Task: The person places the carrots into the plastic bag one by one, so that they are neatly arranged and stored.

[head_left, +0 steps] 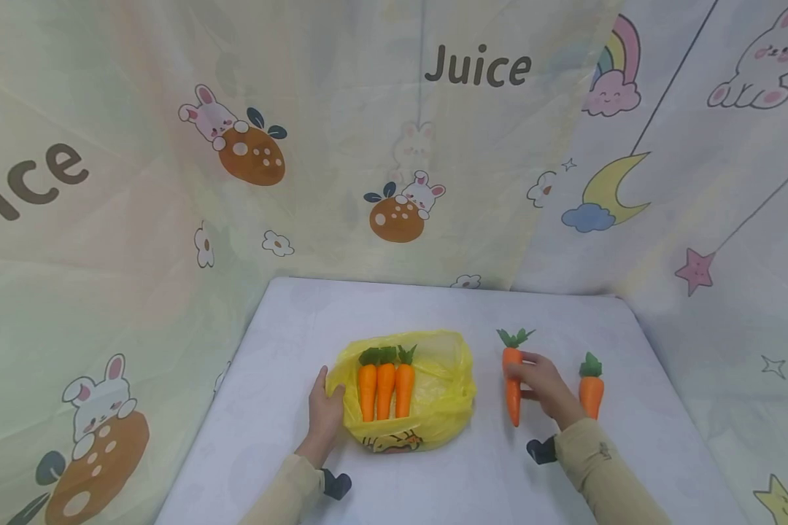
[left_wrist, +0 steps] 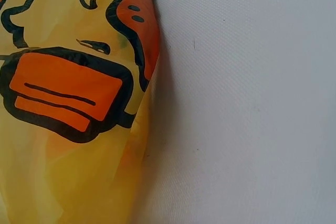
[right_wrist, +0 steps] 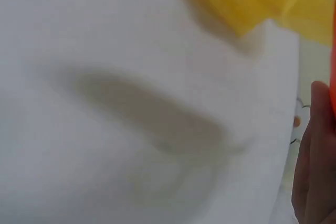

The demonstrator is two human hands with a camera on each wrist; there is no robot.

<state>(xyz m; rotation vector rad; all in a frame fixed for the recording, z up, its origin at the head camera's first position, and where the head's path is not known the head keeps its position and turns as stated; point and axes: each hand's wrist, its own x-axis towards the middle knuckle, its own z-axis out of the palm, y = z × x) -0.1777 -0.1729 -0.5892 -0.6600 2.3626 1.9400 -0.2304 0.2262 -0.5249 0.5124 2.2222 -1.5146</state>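
A yellow plastic bag [head_left: 443,379] lies with its mouth spread wide, and three orange carrots [head_left: 385,386] with green tops lie side by side in it. My left hand [head_left: 325,415] grips the bag's left edge; the left wrist view shows the bag's printed cartoon side [left_wrist: 68,93] but not the fingers. To the right of the bag, my right hand [head_left: 545,383] holds another carrot [head_left: 512,386] around its middle, leafy end pointing away. In the right wrist view that carrot's shadow falls on the table below it, and only a sliver of the carrot [right_wrist: 333,66] shows beside the fingers.
One more carrot [head_left: 591,390] lies on the white table [head_left: 499,481] to the right, partly hidden behind the right wrist. Cloth walls [head_left: 328,240] printed with rabbits and stars stand around the table's back and sides.
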